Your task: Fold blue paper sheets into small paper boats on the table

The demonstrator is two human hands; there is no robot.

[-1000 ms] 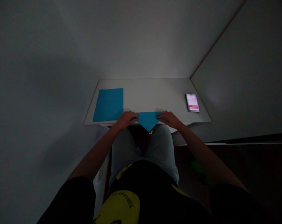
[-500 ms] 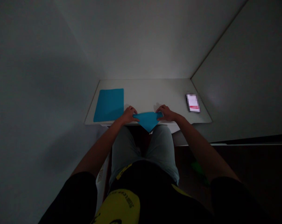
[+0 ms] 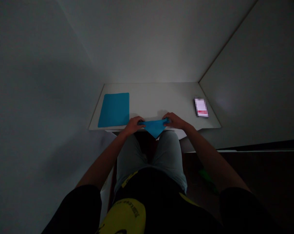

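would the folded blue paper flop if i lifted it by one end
The folded blue paper looks thin, so probably very light. Its point juts past the white desk without clear droop, suggesting some stiffness, though it may sag from one end.

The folded paper [image 3: 154,126] and the flat sheet of paper [image 3: 114,110] are bright blue. The desk [image 3: 156,97] is white. The phone [image 3: 201,108] shows white and pink. The shirt [image 3: 161,201] is black with yellow.

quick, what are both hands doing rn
Left hand: closed, holding the left corner of the folded blue paper.
Right hand: closed, holding its right corner.
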